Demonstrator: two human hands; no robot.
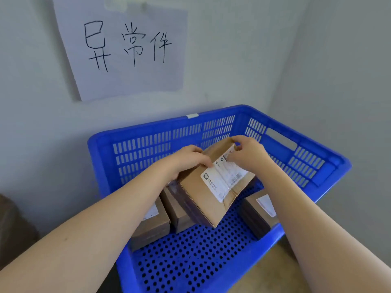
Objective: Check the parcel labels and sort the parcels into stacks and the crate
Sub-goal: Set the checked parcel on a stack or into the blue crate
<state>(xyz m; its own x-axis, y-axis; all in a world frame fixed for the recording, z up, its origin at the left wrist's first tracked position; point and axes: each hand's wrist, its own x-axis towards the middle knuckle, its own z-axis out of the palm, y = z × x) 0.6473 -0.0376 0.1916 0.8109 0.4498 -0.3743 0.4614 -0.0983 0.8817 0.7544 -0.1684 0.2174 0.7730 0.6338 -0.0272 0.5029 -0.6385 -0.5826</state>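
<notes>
- Grip: both hands on one parcel (213,187) w/ label up. Left hand (188,159) clamps its far-left edge, fingers curled over the top; right hand (249,153) pinches the far-right corner, near the end of the label. Both closed on the box, neither free.
- Crate (330,166): big blue slotted plastic bin pushed into the wall corner, perforated floor mostly bare at the near side. The held parcel is inside its walls, tilted — near corner low, resting on or just above the boxes under it; can't tell which.
- Wall sign (127,51): handwritten sheet above the crate, prob. marks what this bin is for.
- Other parcels: left box (156,223) and middle box (177,210) side by side under the left forearm, touching each other; right box (260,210) against the right wall, apart from those two, partly hidden by the right arm.
- Label (224,176): white, barcode visible, print too small to read.
- Doing the step well, my read: parcel looks to be going down into the crate. Level it first, set it flat either on the two left boxes or in the bare floor gap between the groups, label facing up so it can be rechecked. Let go w/ one hand only once it sits steady — tilted as is, it could slide off toward the near wall.
</notes>
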